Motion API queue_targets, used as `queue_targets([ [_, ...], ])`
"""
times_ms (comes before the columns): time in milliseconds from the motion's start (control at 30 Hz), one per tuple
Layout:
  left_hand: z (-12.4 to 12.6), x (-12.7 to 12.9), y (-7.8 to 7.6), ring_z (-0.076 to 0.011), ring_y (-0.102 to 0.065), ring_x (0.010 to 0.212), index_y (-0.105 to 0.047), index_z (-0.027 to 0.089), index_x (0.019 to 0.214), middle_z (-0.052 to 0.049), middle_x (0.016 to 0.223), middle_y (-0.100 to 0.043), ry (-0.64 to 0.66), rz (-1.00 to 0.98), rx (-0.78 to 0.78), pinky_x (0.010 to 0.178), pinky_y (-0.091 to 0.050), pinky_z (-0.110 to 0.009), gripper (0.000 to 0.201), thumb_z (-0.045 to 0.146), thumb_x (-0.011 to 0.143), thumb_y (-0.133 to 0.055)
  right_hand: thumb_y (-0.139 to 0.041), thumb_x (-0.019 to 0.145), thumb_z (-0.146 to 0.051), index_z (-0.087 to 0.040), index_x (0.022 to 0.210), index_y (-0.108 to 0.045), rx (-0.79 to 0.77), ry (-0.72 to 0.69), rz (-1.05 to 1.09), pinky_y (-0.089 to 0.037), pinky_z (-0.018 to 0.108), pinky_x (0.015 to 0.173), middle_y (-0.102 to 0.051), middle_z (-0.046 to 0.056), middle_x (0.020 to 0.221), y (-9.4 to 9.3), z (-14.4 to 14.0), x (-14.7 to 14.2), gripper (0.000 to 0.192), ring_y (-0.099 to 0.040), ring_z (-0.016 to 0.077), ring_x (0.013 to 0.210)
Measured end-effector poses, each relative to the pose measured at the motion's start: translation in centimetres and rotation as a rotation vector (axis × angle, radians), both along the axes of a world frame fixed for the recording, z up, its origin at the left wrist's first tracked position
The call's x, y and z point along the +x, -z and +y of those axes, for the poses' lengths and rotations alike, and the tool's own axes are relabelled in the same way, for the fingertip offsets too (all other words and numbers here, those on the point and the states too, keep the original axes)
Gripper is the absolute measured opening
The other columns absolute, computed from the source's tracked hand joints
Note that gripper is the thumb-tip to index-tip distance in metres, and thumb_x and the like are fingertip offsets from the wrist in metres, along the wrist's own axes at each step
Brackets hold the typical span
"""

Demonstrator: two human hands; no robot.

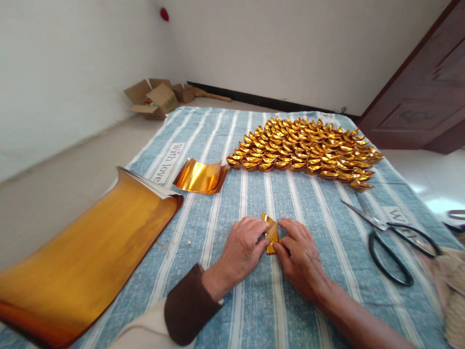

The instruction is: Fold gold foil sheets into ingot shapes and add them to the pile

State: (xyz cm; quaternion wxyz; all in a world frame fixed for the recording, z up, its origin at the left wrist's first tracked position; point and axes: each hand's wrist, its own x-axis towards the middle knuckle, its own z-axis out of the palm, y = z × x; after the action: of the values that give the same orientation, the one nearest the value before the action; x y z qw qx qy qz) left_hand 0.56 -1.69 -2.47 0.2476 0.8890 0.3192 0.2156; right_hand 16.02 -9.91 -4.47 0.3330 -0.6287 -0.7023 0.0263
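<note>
A small folded piece of gold foil paper (271, 237) lies on the striped cloth between my hands. My left hand (244, 247) pinches its left edge, fingers bent over it. From the other side, my right hand (300, 252) presses on its right edge with thumb and curled fingers. Beyond the hands, a small stack of cut gold foil sheets (199, 176) curls upward. Farther back and to the right stand many folded gold paper ingots (301, 145), packed in rows.
A thick stack of large gold sheets (90, 247) hangs over the left table edge. Scissors with black handles (385, 228) lie partly open at the right, near a beige cloth (448, 291). Blue-white striped cloth (225, 310) covers the table. Open cardboard boxes (163, 99) stand on the floor behind.
</note>
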Motion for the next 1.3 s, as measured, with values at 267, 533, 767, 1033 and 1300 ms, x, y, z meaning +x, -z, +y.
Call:
queue_targets([
  [267, 0.1, 0.2, -0.1, -0.0217, -0.058, 0.092, -0.058, 0.019, 0.094, -0.002, 0.093, -0.066, -0.012, 0.024, -0.005, 0.080, -0.044, -0.036, 0.010, 0.017, 0.086, -0.063, -0.046, 0.092, -0.015, -0.018, 0.082, -0.064, -0.001, 0.016, 0.017, -0.041, 0.053, 0.101, -0.061, 0.013, 0.119, 0.0, 0.1, -0.1, 0.021, -0.051, 0.0274, 0.118],
  [533, 0.0, 0.1, -0.2, -0.0217, -0.058, 0.092, -0.059, 0.020, 0.094, -0.003, 0.093, -0.066, -0.019, 0.042, -0.001, 0.080, -0.044, -0.037, 0.005, 0.020, 0.089, -0.059, -0.056, 0.088, -0.022, -0.019, 0.073, -0.064, -0.013, 0.031, 0.060, -0.041, 0.050, 0.102, -0.063, 0.012, 0.119, -0.4, 0.2, 0.0, 0.017, -0.054, 0.0271, 0.117],
  [767, 0.0, 0.1, 0.0, -0.0214, -0.058, 0.093, -0.059, 0.020, 0.093, -0.003, 0.094, -0.066, -0.021, 0.028, 0.011, 0.081, -0.044, -0.036, 0.004, 0.023, 0.090, -0.060, -0.053, 0.087, -0.015, -0.019, 0.079, -0.067, 0.002, 0.067, 0.054, -0.041, 0.051, 0.101, -0.063, 0.012, 0.118, 0.0, 0.3, -0.4, 0.016, -0.054, 0.0272, 0.116],
  [1033, 0.0, 0.1, 0.0, -0.0220, -0.058, 0.095, -0.059, 0.019, 0.095, -0.004, 0.096, -0.066, -0.024, 0.041, -0.004, 0.083, -0.044, -0.037, 0.006, 0.020, 0.089, -0.060, -0.047, 0.091, -0.014, -0.018, 0.079, -0.064, 0.004, 0.077, -0.009, -0.043, 0.047, 0.098, -0.062, 0.012, 0.113, -0.2, 0.4, -0.8, 0.021, -0.053, 0.0260, 0.113],
  [1300, -0.3, 0.2, -0.1, -0.0224, -0.058, 0.094, -0.058, 0.019, 0.095, -0.004, 0.096, -0.066, -0.024, 0.027, 0.001, 0.082, -0.045, -0.037, 0.005, 0.021, 0.090, -0.058, -0.044, 0.092, -0.015, -0.020, 0.080, -0.064, 0.021, 0.084, -0.006, -0.043, 0.047, 0.096, -0.061, 0.010, 0.110, -0.2, 0.4, -1.1, 0.024, -0.052, 0.0258, 0.113],
])
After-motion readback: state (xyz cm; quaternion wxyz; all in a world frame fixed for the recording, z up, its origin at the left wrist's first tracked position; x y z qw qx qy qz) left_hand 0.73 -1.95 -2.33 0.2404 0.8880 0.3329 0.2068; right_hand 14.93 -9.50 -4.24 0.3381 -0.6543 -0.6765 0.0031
